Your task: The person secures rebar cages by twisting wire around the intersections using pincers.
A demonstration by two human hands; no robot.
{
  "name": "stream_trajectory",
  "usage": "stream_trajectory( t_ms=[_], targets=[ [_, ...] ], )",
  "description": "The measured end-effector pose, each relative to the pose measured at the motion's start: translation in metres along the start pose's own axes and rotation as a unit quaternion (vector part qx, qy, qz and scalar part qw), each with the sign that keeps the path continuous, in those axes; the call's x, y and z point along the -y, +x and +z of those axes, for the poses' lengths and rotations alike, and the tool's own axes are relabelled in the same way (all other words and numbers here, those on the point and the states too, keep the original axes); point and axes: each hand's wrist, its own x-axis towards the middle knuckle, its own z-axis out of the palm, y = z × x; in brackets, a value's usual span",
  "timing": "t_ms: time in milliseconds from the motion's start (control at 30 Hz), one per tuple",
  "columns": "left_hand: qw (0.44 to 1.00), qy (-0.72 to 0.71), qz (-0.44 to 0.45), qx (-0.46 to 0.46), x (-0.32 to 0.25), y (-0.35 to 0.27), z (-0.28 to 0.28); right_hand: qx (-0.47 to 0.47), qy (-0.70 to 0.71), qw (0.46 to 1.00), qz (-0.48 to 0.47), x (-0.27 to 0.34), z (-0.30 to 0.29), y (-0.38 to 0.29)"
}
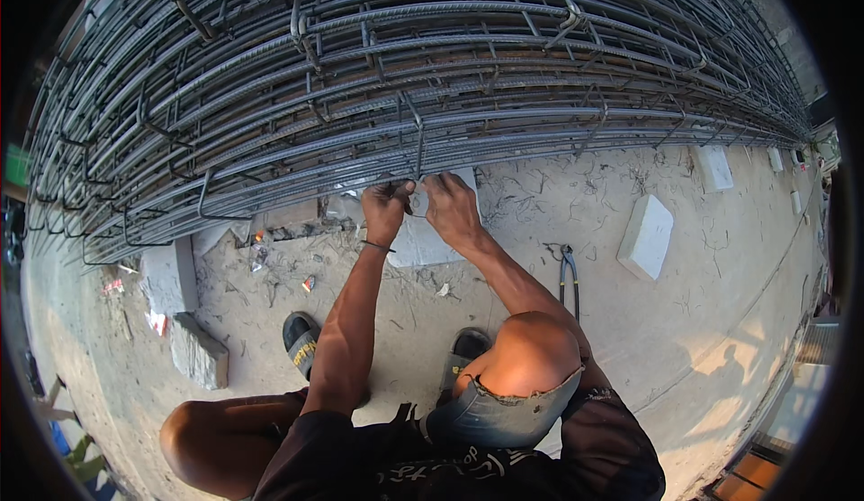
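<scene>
Both of my hands meet at the lowest front edge of a steel rebar cage (432, 9), by the bottom of a bent stirrup (420, 140). My left hand (383, 207) pinches thumb against fingers just left of the stirrup. On the other side, my right hand (451, 205) has its fingers curled in. A thin piece of tie wire (419, 216) spans the small gap between the hands, and its ends are hidden in the fingers. Ribbed longitudinal bars (324, 175) run close together behind the knuckles. A pale block (425, 248) lies flat beneath my hands.
End-cutting nippers (569, 278) lie on the concrete floor right of my forearm. Pale blocks (646, 238) (713, 169) rest farther right. At left, a block (169, 275) stands under the bar ends near a rough grey block (200, 351). Wire scraps and litter (308, 283) dot the floor.
</scene>
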Motion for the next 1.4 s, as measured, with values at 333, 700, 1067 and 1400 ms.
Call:
stream_trajectory(
  t_ms=[333, 700, 1067, 1400],
  targets=[
    [0.988, -0.084, -0.100, -0.077, -0.047, -0.047, 0.023, -0.007, 0.216, 0.955, 0.204, 0.000, 0.043, -0.015],
    [0.962, 0.257, 0.036, -0.080, -0.051, -0.048, 0.054, 0.106, 0.563, 0.672, 0.469, -0.010, 0.004, -0.030],
    [0.993, 0.044, -0.060, -0.095, -0.032, -0.025, 0.024, 0.024, 0.201, 0.929, 0.310, -0.011, -0.024, -0.042],
    [0.994, 0.085, -0.067, 0.003, -0.053, -0.021, 0.011, 0.179, 0.294, 0.892, 0.293, 0.016, 0.001, -0.049]
  ],
)
